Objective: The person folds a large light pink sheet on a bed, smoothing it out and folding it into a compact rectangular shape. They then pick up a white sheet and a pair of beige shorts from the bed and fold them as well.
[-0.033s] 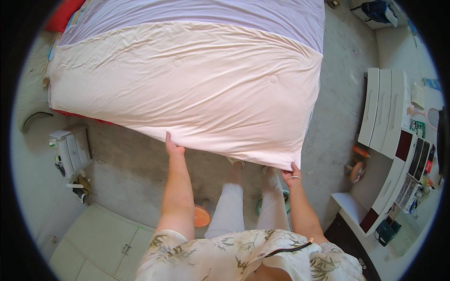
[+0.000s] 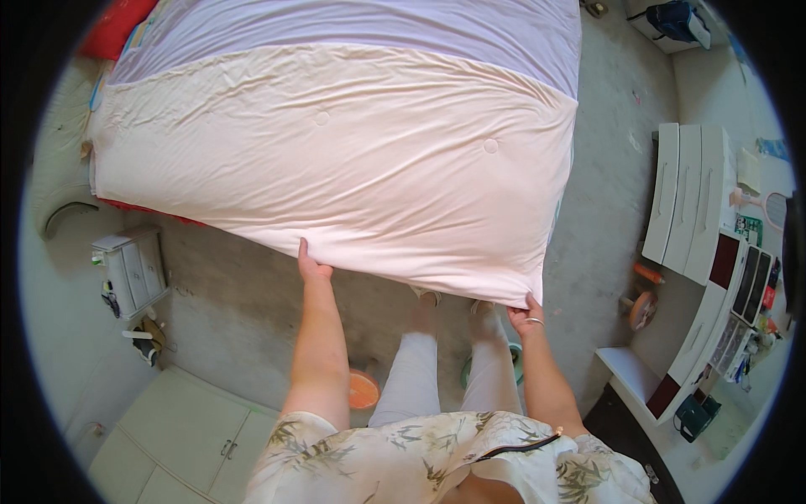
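Observation:
A pale pink quilt (image 2: 369, 168) with a lavender upper band (image 2: 378, 29) is spread over a bed. Two small stitched circles show on its pink part, and slanting creases run across it. Along its near edge, my left hand (image 2: 314, 265) grips the hem, thumb on top and fingers hidden beneath the cloth. My right hand (image 2: 525, 317), with a ring-like band around it, pinches the near right corner. Between the two hands the hem is drawn toward me, off the bed's near side. Red fabric (image 2: 155, 210) peeks out below the quilt at the left.
My feet stand on a grey floor (image 2: 243, 269) beside the bed. An orange round stool (image 2: 363, 389) and a green basin-like thing (image 2: 515, 361) are near my legs. A white nightstand (image 2: 134, 273) is at left, a white cabinet (image 2: 180, 437) behind left, a drawer desk (image 2: 684, 197) at right.

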Tool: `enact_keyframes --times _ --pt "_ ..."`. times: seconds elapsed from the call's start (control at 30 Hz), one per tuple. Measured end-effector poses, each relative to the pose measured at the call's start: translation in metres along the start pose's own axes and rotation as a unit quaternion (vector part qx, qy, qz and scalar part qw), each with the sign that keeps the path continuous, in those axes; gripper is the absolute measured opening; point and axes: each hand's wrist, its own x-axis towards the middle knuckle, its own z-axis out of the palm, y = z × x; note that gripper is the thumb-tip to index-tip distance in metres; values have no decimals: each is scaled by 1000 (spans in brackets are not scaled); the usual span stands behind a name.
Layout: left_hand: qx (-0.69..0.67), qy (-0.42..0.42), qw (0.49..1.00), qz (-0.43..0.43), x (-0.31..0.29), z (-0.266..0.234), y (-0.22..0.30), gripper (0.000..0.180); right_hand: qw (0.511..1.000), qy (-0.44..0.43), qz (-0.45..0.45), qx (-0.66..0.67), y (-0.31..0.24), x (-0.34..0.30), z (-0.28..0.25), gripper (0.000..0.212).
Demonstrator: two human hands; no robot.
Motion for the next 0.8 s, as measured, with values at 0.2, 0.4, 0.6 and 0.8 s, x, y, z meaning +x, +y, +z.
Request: enact_keyframes --times 0.2,0.4,0.6,0.8 --pt "48 -26 998 -11 -13 31 38 46 989 -115 -35 91 -13 -23 46 45" --pt "55 -2 998 -2 -13 54 50 43 990 -74 -47 110 18 51 52 52" --pt "10 7 999 -31 10 42 65 40 999 -39 18 6 61 14 97 68" --pt "-16 -50 997 -51 79 8 105 47 999 44 -17 -21 51 34 68 46"
